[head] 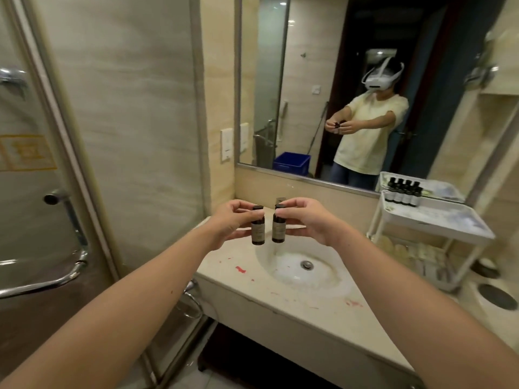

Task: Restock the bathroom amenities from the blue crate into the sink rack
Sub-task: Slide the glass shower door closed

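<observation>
above the bathroom sink (304, 272), a person holds up 2 small dark bottles side by side. the left bottle (257, 228) is pinched in the left hand (229, 220) and the right bottle (279, 228) in the right hand (307, 220), each with fingertips on the black cap and the thumb low on the labelled body. the bottles hang upright, close together but not touching, well clear of the worktop (224, 265). the white sink rack (449, 217) stands at the right end of the worktop, its top tray already carrying a row of matching bottles (404, 190) along the back edge. the blue crate (292, 162) shows only as a reflection in the mirror (309, 66), on the floor behind the person. the bottles look light and rigid, whether glass or hard plastic cannot be told, so they are probably smooth and could break if dropped on the stone. a hold round the labelled body, rather than the cap alone, seems safer for setting each upright beside the row.
</observation>
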